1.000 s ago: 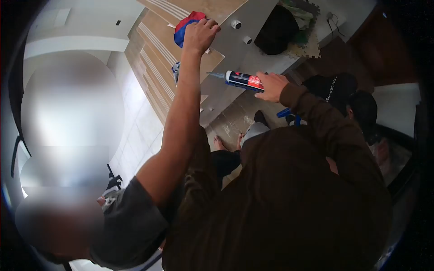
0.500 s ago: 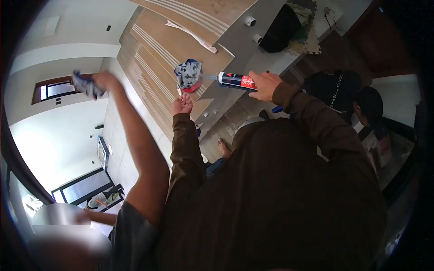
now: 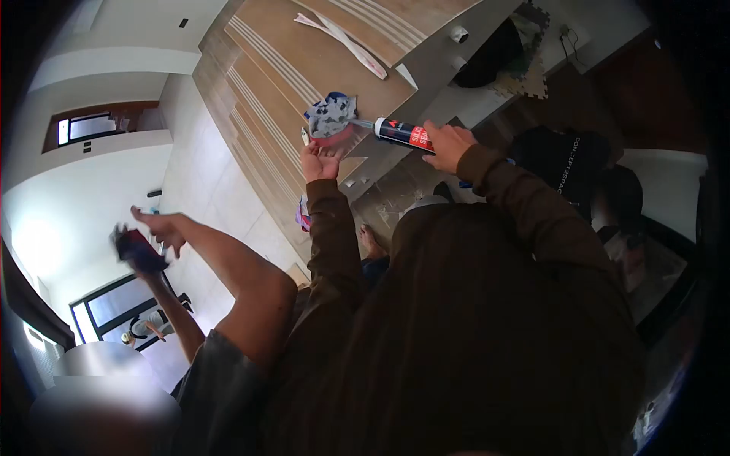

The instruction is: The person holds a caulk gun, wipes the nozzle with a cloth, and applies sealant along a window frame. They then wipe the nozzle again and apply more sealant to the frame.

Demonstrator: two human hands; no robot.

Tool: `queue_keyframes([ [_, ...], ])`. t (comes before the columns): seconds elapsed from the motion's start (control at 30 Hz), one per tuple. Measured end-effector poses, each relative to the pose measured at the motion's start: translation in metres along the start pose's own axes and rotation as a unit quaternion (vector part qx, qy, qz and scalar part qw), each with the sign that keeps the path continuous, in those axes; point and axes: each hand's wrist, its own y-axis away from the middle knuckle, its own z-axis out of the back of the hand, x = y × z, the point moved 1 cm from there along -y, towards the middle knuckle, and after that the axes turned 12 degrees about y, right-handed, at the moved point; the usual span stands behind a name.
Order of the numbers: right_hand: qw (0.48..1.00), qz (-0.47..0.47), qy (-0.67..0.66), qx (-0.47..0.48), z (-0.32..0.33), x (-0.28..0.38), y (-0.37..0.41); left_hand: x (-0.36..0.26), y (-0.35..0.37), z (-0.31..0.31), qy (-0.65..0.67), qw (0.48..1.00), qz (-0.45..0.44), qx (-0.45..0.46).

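Black and glossy with a red label band and white lettering, the sealant tube (image 3: 403, 134) lies nearly level in front of the person's chest. Its pale tapered nozzle (image 3: 363, 123) points at a crumpled rag (image 3: 331, 115) and ends just beside it. The right hand (image 3: 449, 144), coming out of a brown long sleeve, wraps the tube's rear end with its fingers curled tight around the round barrel. The rag is soft and bunched, grey-blue with a mottled print and a reddish underside. It sits against a tan, wood-look panel (image 3: 281, 53) scored with straight pale grooves. The left hand (image 3: 319, 161) is raised palm-up just under the rag, its fingers loosely spread and their tips touching the lower edge. A thin white strip (image 3: 346, 42) lies higher on the panel. Well to the left, a co-worker's hand (image 3: 156, 228) on a bare arm pinches a dark blue cloth (image 3: 135, 249).
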Motion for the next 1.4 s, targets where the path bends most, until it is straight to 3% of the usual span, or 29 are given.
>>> queue_keyframes([
  [0.03,1.0,-0.005,0.008,0.008,-0.001,0.0,-0.004,0.002,0.006,-0.005,0.023,1.0,0.005,0.014],
  [0.13,0.999,-0.013,0.025,0.023,-0.007,0.005,-0.01,0.017,0.021,-0.015,0.18,0.979,-0.002,-0.095],
  [0.27,0.999,-0.009,0.021,0.028,-0.008,0.011,-0.012,0.025,0.005,0.006,0.307,0.947,0.058,-0.071],
  [0.4,0.999,0.005,0.031,0.039,-0.013,0.011,-0.014,0.04,-0.009,0.015,0.223,0.966,0.13,-0.012],
  [0.5,0.999,0.007,0.037,0.037,-0.013,0.011,-0.012,0.057,-0.018,0.02,0.166,0.984,0.056,-0.032],
  [0.6,0.999,0.0,0.032,0.043,-0.008,0.013,-0.009,0.062,-0.014,0.017,0.21,0.972,0.106,-0.009],
  [0.7,0.999,0.001,0.025,0.024,-0.003,0.012,-0.003,0.068,-0.002,0.013,0.341,0.929,0.14,0.016],
  [0.77,0.999,-0.009,0.035,0.026,0.002,0.012,-0.001,0.076,-0.01,0.019,0.299,0.95,0.085,0.018],
  [0.9,0.998,-0.017,0.043,0.05,0.008,0.011,-0.002,0.084,-0.009,0.01,0.257,0.959,0.111,0.051],
  [1.07,0.997,-0.02,0.038,0.069,0.007,0.01,-0.005,0.083,-0.007,-0.005,0.177,0.979,0.103,-0.001],
  [1.23,0.998,-0.005,0.042,0.055,0.013,0.012,-0.006,0.081,-0.009,-0.012,0.097,0.986,0.109,0.08],
  [1.4,0.996,0.021,0.085,0.035,0.015,0.014,-0.005,0.083,-0.016,-0.017,-0.005,0.999,0.039,-0.017],
])
